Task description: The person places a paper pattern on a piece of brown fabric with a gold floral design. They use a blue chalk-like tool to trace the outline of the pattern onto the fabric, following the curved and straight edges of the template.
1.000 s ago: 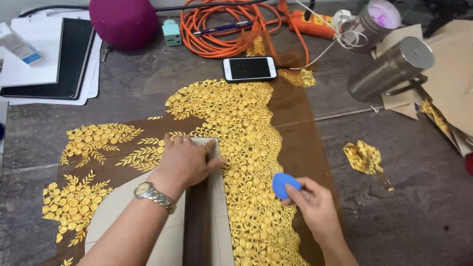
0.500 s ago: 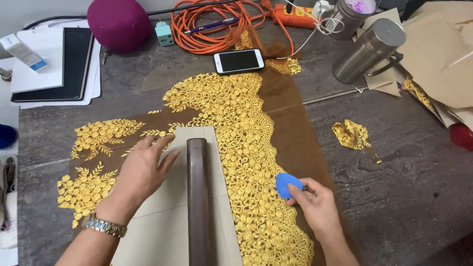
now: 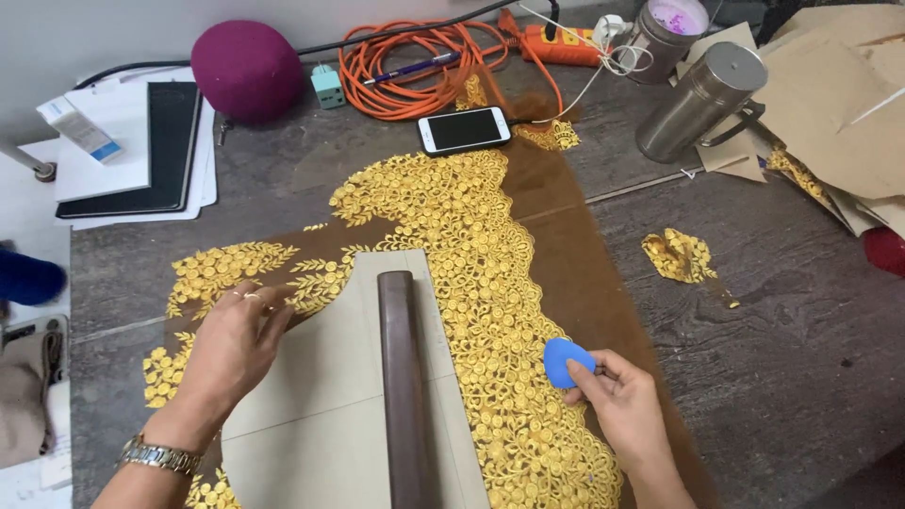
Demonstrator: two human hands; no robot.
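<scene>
- Tailor's chalk (image 3: pixel 567 362), a blue rounded piece, sits pinched in the fingers of the right hand (image 3: pixel 617 403), poised over the gold lace (image 3: pixel 471 273) just right of the paper pattern (image 3: pixel 330 396).
- Left hand (image 3: pixel 226 349) lies flat with fingers spread on the pattern's left edge, holding nothing.
- Pattern is already laid on the brown fabric (image 3: pixel 566 273), with a dark wooden bar (image 3: pixel 403 377) weighing it down.
- No chalk line shows on the lace, so marking looks still undone.

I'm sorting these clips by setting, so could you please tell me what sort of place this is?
Probably a tailoring or dressmaking workbench: gold lace on brown fabric, a paper pattern under the left hand, blue chalk in the right hand.
</scene>
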